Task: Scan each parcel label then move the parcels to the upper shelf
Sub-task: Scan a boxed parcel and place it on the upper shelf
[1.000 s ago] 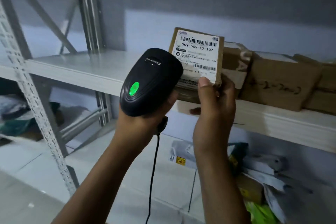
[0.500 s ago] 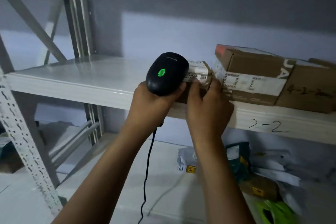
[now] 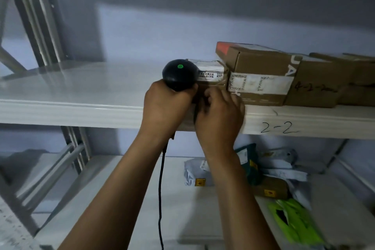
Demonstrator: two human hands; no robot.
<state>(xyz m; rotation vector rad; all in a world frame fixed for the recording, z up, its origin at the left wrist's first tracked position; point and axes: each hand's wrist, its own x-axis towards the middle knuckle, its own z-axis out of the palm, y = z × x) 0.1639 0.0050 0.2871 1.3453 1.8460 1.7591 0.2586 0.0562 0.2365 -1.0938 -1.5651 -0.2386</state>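
the white upper shelf, marked "2-2" on its front edge, carries a row of cardboard boxes at the right: a small parcel with a white label, touching a taped box, then a handwritten box. the lower shelf holds a pale mailer bag, a teal packet, a brown box and a bright green bag.

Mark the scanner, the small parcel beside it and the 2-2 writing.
scanner (image 3: 178, 75), head view, its black top.
small parcel (image 3: 209, 66), head view, white top label.
2-2 writing (image 3: 278, 126), head view, the dash.

scanner black, light green; parcel brown, label white; upper shelf white
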